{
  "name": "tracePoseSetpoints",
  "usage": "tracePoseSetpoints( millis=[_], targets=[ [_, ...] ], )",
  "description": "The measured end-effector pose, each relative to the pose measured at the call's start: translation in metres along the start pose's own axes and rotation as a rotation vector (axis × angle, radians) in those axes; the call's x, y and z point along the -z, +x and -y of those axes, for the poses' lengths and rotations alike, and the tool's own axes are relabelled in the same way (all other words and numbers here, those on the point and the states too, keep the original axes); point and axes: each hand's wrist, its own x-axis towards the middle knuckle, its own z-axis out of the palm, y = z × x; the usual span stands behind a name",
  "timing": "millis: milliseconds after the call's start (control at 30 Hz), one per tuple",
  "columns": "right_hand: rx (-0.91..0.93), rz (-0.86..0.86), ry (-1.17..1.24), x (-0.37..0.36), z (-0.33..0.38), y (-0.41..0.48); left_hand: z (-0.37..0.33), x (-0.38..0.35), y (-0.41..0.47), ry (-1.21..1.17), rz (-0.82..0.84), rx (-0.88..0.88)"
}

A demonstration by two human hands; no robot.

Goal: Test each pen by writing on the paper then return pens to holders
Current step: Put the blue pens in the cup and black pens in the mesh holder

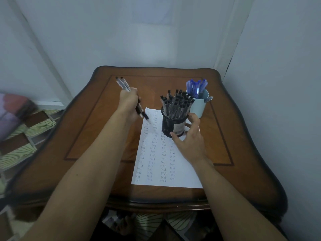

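Pens, a small bundle, sit in my left hand, fingers curled tight round their middle. Caps stick out far-left, tips point near-right over the far-left corner of the paper. My right hand spreads wide round the black mesh holder, thumb on its near side, fingertips at its right rim. The holder, packed with black-capped pens, stands on the paper. Columns read "test". The holder's label is unreadable. A blue cup stands just far-right of it on the table.
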Motion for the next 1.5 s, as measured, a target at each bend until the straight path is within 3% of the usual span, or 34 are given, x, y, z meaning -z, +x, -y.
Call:
tracePoseSetpoints(
  millis=[100,233,467,833,933,1133,1200,1333,1433,1500],
  targets=[
    [-0.009,0.006,0.021,0.0,0.0,0.0,-0.011,-0.011,-0.018,-0.347,-0.004,-0.033],
    [-0.028,0.019,0.061,0.001,0.0,0.0,-0.019,-0.035,-0.036,-0.478,-0.094,-0.209],
    [-0.015,0.015,0.096,0.0,-0.001,0.0,0.001,-0.065,-0.06,-0.236,-0.187,-0.504],
    [-0.031,0.025,0.139,-0.002,-0.006,0.003,0.041,-0.072,-0.061,0.11,-0.075,-0.73],
    [-0.046,0.027,0.161,-0.001,-0.006,0.002,0.049,-0.066,-0.059,0.325,-0.006,-0.739],
    [-0.084,0.052,0.312,0.013,-0.003,0.0,0.062,-0.044,-0.056,0.53,0.156,-0.685],
    [-0.137,0.058,0.218,0.022,-0.006,0.0,0.064,-0.037,-0.053,0.602,0.184,-0.678],
    [-0.148,0.047,-0.209,0.039,-0.018,-0.005,0.055,-0.027,-0.058,0.65,0.283,-0.643],
    [-0.224,0.145,-0.472,0.044,-0.026,-0.009,0.046,-0.023,-0.067,0.406,0.436,-0.603],
    [-0.215,0.205,-0.586,0.042,-0.031,-0.012,0.043,-0.021,-0.068,0.319,0.454,-0.577]
  ],
)
